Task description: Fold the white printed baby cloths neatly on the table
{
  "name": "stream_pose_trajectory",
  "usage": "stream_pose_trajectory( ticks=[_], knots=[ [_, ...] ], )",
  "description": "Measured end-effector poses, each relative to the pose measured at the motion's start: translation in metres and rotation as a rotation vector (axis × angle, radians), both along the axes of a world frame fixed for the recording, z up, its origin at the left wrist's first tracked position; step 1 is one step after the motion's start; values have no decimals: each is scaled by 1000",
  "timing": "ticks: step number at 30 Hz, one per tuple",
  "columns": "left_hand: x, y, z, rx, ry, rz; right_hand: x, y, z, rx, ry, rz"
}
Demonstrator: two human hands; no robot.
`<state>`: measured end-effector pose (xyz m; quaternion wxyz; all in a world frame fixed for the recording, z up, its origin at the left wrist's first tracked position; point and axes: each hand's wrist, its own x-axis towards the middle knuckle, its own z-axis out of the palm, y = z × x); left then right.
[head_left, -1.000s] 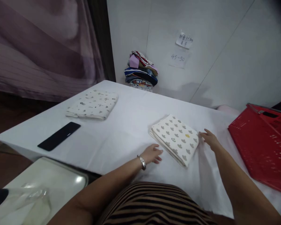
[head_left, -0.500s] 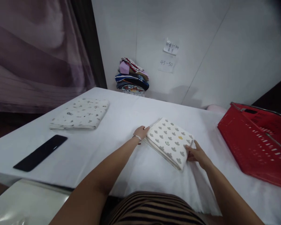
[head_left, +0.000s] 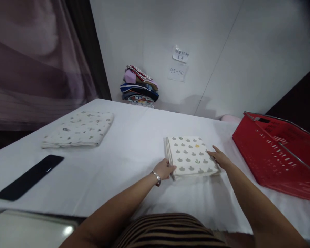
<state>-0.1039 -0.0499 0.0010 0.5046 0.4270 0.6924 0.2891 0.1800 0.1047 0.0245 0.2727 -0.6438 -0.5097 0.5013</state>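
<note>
A folded white cloth [head_left: 189,155] printed with grey duck-like shapes, one yellow and one green, lies before me on the white-covered table. My left hand [head_left: 165,168], with a bracelet at the wrist, is closed on its near left corner, the thumb over the edge. At the right edge is my right hand [head_left: 218,157], its visible fingers apart and one fingertip touching the cloth. The underside of that hand is hidden. A second folded cloth [head_left: 80,129], white with small scattered prints, lies apart on the left.
A dark flat phone-like slab [head_left: 28,177] lies at the table's left front. On the right stands a red basket [head_left: 268,155] with metal handles. Stacked folded fabrics [head_left: 139,86] rise behind the table's far edge, near paper signs [head_left: 177,72] on the wall.
The duck-print cloth has turned, its sides now squarer to me. My left hand has shifted to its near left corner; my right hand is slightly higher along the right edge. The view has shifted.
</note>
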Motion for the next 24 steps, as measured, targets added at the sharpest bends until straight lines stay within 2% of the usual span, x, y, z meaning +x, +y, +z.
stream_pose_trajectory(
  ticks=[3,8,11,15,22,24],
  knots=[
    [-2,0,-1,-24,-42,30,3,5,-5,-37,-41,50],
    [-19,30,-1,102,152,123,-3,16,-6,-66,-190,86],
    [-16,45,3,94,189,135,-10,25,-2,-73,-246,103],
    [-6,49,11,86,222,136,-20,31,-2,-59,-238,126],
    [2,48,13,98,239,166,-31,41,-15,146,-115,80],
    [3,50,11,99,219,180,-33,48,-15,182,-150,78]
  ],
)
